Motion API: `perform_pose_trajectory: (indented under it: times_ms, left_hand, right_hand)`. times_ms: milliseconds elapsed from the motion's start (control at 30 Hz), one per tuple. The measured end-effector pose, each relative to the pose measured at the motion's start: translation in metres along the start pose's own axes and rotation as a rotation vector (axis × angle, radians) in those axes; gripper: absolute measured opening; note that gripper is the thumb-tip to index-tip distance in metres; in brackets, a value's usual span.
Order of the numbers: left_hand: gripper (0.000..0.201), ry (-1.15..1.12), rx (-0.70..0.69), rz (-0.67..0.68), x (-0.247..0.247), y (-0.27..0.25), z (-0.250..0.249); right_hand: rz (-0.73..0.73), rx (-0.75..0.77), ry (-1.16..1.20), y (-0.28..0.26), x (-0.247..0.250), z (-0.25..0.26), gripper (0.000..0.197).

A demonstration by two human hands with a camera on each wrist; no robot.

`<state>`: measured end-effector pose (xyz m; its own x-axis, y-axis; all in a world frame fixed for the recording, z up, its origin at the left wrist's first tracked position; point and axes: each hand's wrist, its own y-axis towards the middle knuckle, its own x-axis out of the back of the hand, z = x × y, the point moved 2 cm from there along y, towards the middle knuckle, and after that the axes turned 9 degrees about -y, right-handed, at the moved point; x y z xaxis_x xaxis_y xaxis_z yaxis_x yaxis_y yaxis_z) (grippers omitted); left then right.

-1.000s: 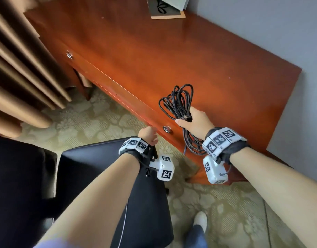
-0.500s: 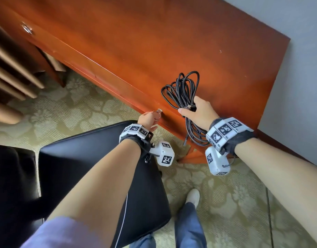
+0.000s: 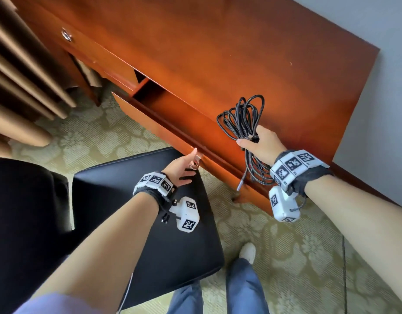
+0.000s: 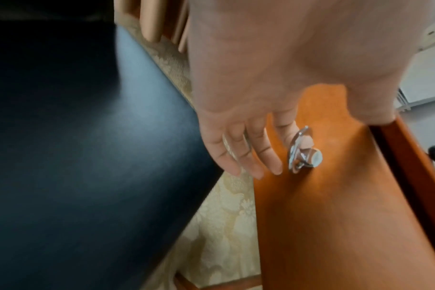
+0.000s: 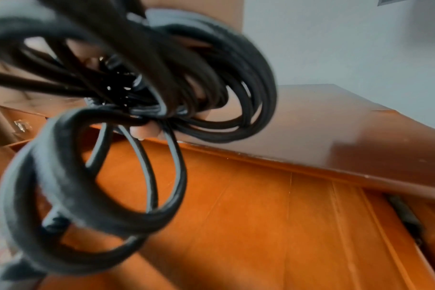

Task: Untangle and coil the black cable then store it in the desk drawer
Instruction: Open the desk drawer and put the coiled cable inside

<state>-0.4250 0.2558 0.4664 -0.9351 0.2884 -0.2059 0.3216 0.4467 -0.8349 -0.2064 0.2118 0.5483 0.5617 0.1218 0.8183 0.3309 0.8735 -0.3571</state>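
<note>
Head view: big change from half a second back, the drawer (image 3: pixel 172 114) is now pulled out from the desk (image 3: pixel 218 53) and you can see inside it; before it was flush. The left hand (image 3: pixel 180 166) is at the metal knob (image 3: pixel 194 163), same as earlier, index finger hooked on it with the other fingers spread loose over the black chair (image 3: pixel 150 211). The right hand (image 3: pixel 261 145) still grips the coiled cable (image 3: pixel 243 116) in its fist above the desk edge, loops sticking up and hanging down, one plug end dangling in front of the drawer.

Left wrist view: one finger curls behind the knob (image 4: pixel 304 152), three fingers (image 4: pixel 238 155) straight and slightly apart beside it, over the drawer front.

Right wrist view: cable (image 5: pixel 137 98) fills the frame, blurry; a fingertip (image 5: pixel 144 131) shows pinching the bundle, open drawer below.
</note>
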Motion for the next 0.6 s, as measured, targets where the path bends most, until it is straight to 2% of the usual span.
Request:
perform_pose_trajectory:
  times_ms: [100,167,233,367,600]
  left_hand:
    - [0.076,0.068,0.055,-0.079,0.02,-0.018,0.012]
    - [0.082,0.099,0.064,-0.156,0.026,-0.029,0.022]
    - [0.079,0.118,0.042,-0.234,0.03,-0.039,0.033]
    - [0.051,0.094,0.003,-0.357,0.041,-0.055,0.057]
    - [0.053,0.109,0.019,-0.475,0.075,-0.089,0.101]
  right_hand:
    - [0.015,0.011,0.003,-0.01,-0.009,0.01,0.028]
    - [0.037,0.038,-0.001,-0.018,-0.015,0.016,0.027]
    - [0.076,0.084,-0.035,-0.026,-0.022,0.022,0.027]
    - [0.129,0.188,-0.11,-0.044,-0.032,0.028,0.033]
    - [0.166,0.208,-0.173,-0.086,-0.05,0.014,0.037]
